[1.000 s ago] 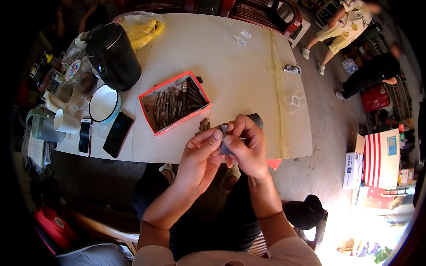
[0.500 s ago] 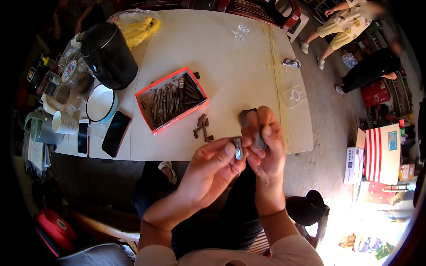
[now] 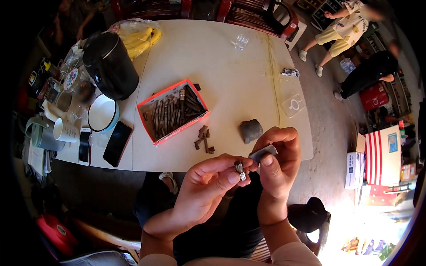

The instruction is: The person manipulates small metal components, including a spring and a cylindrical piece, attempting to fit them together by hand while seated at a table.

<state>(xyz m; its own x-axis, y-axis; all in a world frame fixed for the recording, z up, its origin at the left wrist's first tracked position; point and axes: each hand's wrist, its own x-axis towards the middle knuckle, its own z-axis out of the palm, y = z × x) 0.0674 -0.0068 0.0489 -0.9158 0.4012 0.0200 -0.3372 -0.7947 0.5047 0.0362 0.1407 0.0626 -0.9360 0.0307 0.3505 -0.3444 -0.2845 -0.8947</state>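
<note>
My left hand (image 3: 202, 188) pinches a short metal rod (image 3: 240, 170) between thumb and fingers; its lower end is bright and shiny. Close beside it, my right hand (image 3: 279, 164) grips a small folded piece of grey sandpaper (image 3: 263, 153), with the thumb on top. A larger dark grey sheet of sandpaper (image 3: 251, 131) lies on the table beyond my right hand. To the left, an open red-rimmed cardboard box (image 3: 173, 130) holds many dark rusty metal rods (image 3: 168, 113). Several more rusty pieces (image 3: 205, 139) lie loose in front of it.
Two phones (image 3: 117, 144) (image 3: 84, 146), an enamel bowl (image 3: 103, 113), a white mug (image 3: 65, 130) and a black canister (image 3: 110, 65) crowd the table's left side. A clear cup (image 3: 241, 42) stands far back. Two people (image 3: 344, 26) (image 3: 370, 71) stand at the far right.
My right hand has turned and moved slightly right, away from the rod, showing the sandpaper flatter. The rod has tilted in my left hand. The dark sheet on the table is now uncovered.
</note>
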